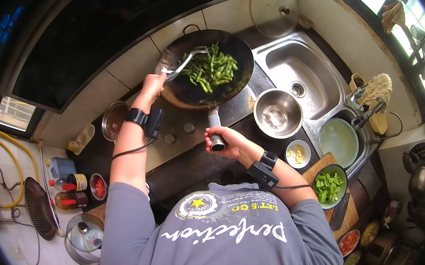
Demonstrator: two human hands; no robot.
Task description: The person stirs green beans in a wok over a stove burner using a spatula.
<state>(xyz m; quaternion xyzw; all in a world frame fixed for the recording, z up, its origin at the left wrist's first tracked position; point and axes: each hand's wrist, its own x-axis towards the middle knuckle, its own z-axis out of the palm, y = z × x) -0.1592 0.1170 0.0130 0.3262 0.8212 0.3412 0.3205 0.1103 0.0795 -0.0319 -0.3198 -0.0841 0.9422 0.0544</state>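
Observation:
My left hand [153,86] is closed around the handle of a metal spatula [182,65]. The spatula's head reaches among cut green beans [217,71], which lie heaped in a dark wok [191,97]. With its fingers wrapped round the end, my right hand [231,142] grips the wok's long handle [214,119]. The wok sits at the cooktop [180,123], tilted in my view; the burner beneath it is hidden. Each wrist wears a black strap with a small cabled device.
A steel bowl [277,114] stands between wok and sink [315,81]. To the right are a small white bowl [296,166] of chopped yellowish pieces and a bowl [331,206] of sliced green peppers on a cutting board [350,220] beside a knife [339,212]. Bottles [71,200] stand left.

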